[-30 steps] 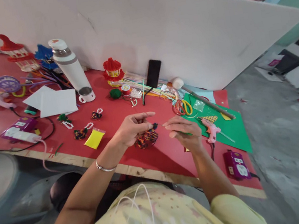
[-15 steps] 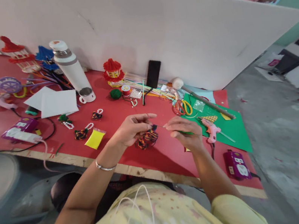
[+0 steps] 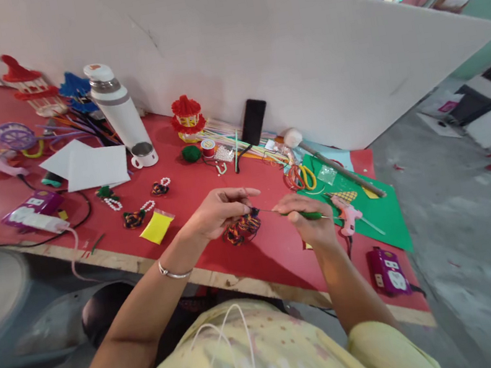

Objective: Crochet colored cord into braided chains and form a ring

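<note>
Between thumb and fingers, my left hand (image 3: 218, 212) pinches a dark multicoloured yarn piece (image 3: 242, 228), its bundled strands hanging below the fingers. My right hand (image 3: 310, 217) is closed around a crochet hook with a green handle (image 3: 310, 215). The hook's thin metal shaft points left and its tip meets the yarn at my left fingertips; the exact tip is too small to make out. On the table to the left lie yarn pieces with white bead loops (image 3: 133, 219) and a yellow packet (image 3: 157, 226).
A white thermos (image 3: 121, 114) and its cup (image 3: 144, 155) stand at the back left. Behind my hands are a phone (image 3: 254, 121) and a thread spool (image 3: 208, 147). Yellow-handled scissors (image 3: 308, 177), a pink glue gun (image 3: 348, 214) and a purple power box (image 3: 387, 272) lie to the right.
My right hand has turned slightly, so more of the green handle shows. The left hand keeps its pinch on the yarn piece, nearly still.
</note>
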